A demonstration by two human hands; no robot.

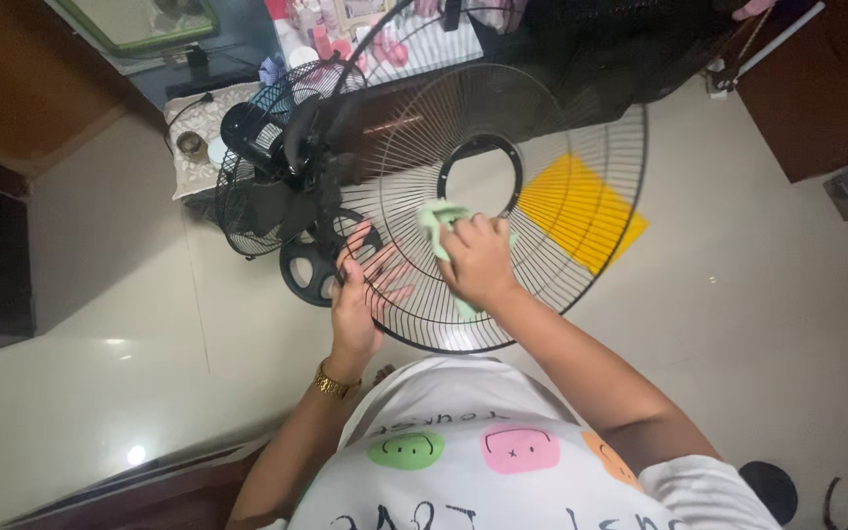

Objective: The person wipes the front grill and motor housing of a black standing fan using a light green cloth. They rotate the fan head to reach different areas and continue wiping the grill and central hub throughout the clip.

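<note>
Black wire, bent into a round fan guard [542, 147] with an open ring at its centre, is held tilted over a glossy cream tile floor [758, 294], in front of a person in a white printed shirt. The left hand [357, 294] steadies the guard's lower rim, its grip spread with fingers flat against the spokes, while the right hand [480, 260] pinches a pale green cloth [437, 218] against the wires just below the centre ring. Just beside the guard to the left stands the black fan body [277, 167], its rear cage and blades exposed.
</note>
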